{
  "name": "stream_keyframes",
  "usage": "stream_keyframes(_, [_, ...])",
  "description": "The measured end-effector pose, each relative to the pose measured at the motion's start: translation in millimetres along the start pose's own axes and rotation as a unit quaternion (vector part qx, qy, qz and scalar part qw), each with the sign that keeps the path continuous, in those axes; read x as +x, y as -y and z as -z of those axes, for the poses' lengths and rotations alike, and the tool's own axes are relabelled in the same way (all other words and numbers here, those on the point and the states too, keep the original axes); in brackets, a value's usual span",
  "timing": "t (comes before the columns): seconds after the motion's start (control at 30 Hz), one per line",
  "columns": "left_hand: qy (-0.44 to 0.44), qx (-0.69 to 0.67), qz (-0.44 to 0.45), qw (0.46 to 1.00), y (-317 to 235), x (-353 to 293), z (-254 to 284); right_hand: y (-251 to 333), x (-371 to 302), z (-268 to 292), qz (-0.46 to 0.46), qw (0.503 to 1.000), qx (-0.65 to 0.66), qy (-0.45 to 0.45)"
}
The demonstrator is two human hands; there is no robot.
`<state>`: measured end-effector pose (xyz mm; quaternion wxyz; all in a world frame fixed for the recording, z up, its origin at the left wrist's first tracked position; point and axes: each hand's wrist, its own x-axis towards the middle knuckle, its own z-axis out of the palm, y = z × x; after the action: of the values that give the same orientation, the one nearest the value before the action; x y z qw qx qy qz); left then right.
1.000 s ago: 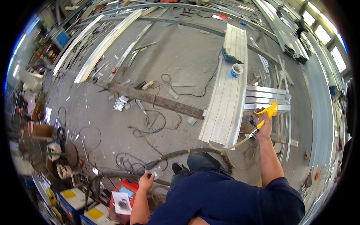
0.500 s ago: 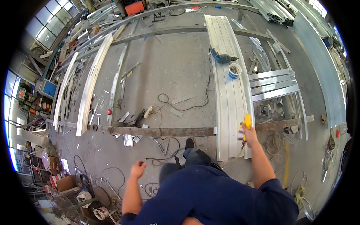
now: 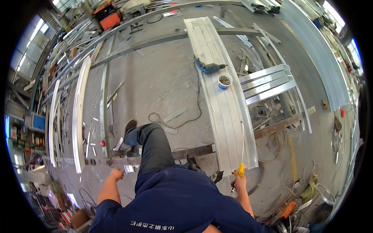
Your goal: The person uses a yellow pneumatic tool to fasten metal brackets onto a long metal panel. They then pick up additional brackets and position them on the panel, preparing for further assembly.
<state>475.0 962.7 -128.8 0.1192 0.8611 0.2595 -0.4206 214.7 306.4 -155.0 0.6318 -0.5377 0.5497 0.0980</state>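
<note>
My right hand (image 3: pixel 240 181) is closed round a yellow hand tool (image 3: pixel 241 170) at the near end of a long ribbed metal panel (image 3: pixel 229 128). A thin pale strip or rod runs from the tool over the panel; a small metal part shows below my fingers. Lower left, my left hand (image 3: pixel 116 174) hangs at my side with fingers curled; whether it holds anything is too small to see. Farther up the panel lie a blue power drill (image 3: pixel 209 67) and a white-and-blue tub (image 3: pixel 224 81) of small metal fasteners. My leg (image 3: pixel 155 147) reaches forward across a low steel beam (image 3: pixel 194 151).
The drill's dark cable (image 3: pixel 199 97) loops over the floor. Right of the panel lie shiny metal profiles (image 3: pixel 268 83) and a long grey sheet (image 3: pixel 316 58). Long pale profiles (image 3: pixel 81 116) rest across beams at left. Offcuts and coiled hoses (image 3: pixel 278 141) litter the ground.
My leg has swung forward and left over the beam. My right hand with the yellow tool has moved back toward me, to the panel's near end. The view has shifted and turned.
</note>
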Motion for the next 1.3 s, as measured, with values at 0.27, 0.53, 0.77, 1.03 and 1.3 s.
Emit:
stream_keyframes(0.27, [-0.022,0.054,-0.354,0.933,-327.1,89.3,103.1,75.5,-6.2,-114.4,0.039,0.994,0.073,-0.070])
stream_keyframes(0.53, [0.122,-0.043,-0.311,0.942,-414.0,284.6,143.9,274.5,-21.1,-248.3,-0.003,0.990,0.030,-0.136])
stream_keyframes(0.77, [0.116,-0.167,-0.072,0.976,-362.7,383.8,237.1,469.5,-9.1,-306.5,0.056,0.980,0.138,-0.132])
stream_keyframes(1.03, [0.110,-0.275,-0.058,0.953,-389.7,407.8,308.8,612.4,113.7,-350.4,0.099,0.977,0.185,-0.045])
stream_keyframes(1.3, [0.164,-0.232,-0.064,0.957,-424.0,393.8,327.6,713.6,310.5,-433.2,0.011,0.983,0.183,0.016])
